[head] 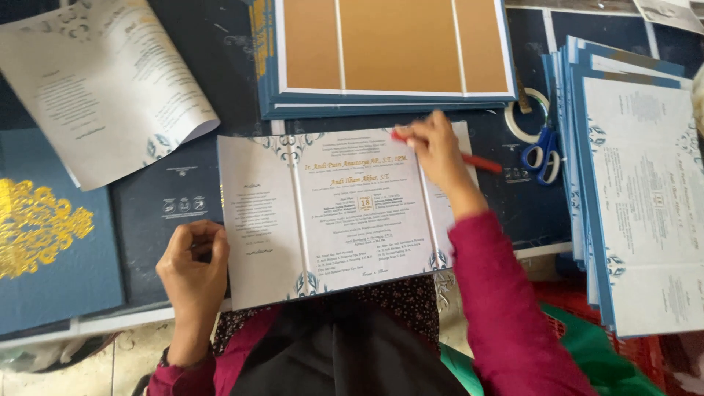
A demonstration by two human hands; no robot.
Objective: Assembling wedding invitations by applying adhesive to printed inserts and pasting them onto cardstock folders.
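An opened three-panel card (345,213) lies on the bench (220,66) before the person. The right hand (434,150) rests on its upper right corner, fingers clenched around a red pen (477,161). The left hand (194,257), fingers curled, pinches the card's left edge. Blue scissors (541,150) lie right of the card; a stack of brown-faced boards (396,51) sits beyond it.

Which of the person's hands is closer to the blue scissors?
Right. The right hand, holding a red pen, is just left of the blue scissors. The left hand is far across, at the card's lower left corner.
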